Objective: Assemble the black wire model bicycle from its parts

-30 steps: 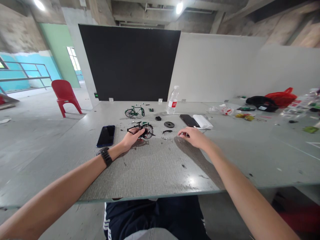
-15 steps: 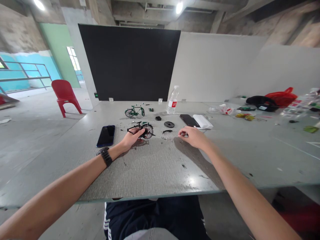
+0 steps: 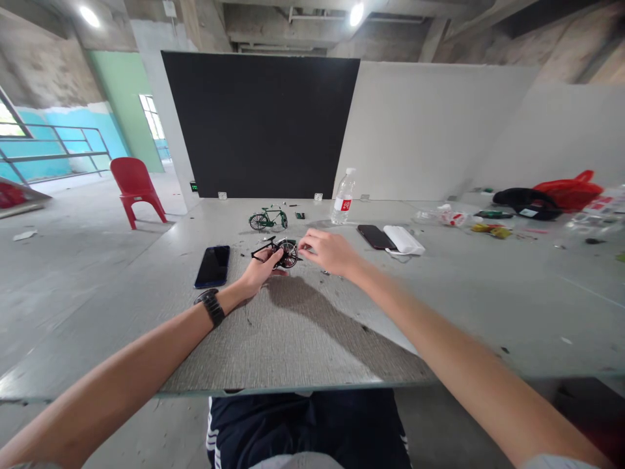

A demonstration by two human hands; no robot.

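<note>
My left hand (image 3: 263, 268) is closed around a small black model bicycle frame (image 3: 289, 253) with one spoked wheel on it, held just above the table. My right hand (image 3: 322, 251) has its fingertips pinched together at the right edge of that wheel; whatever they hold, if anything, is too small to make out. A green model bicycle (image 3: 268, 219) stands upright behind my hands. Small loose bits (image 3: 325, 272) lie on the table under my right hand, which hides other parts there.
A dark phone (image 3: 212, 266) lies to the left, and another phone (image 3: 375, 237) beside a white case (image 3: 404, 240) to the right. A water bottle (image 3: 342, 197) stands at the back. Plastic packaging, a black cap and a red bag (image 3: 571, 190) sit far right.
My right hand has moved left, from the table beside the loose parts to the wheel of the black bicycle. My left hand keeps its hold. The view has shifted slightly.
</note>
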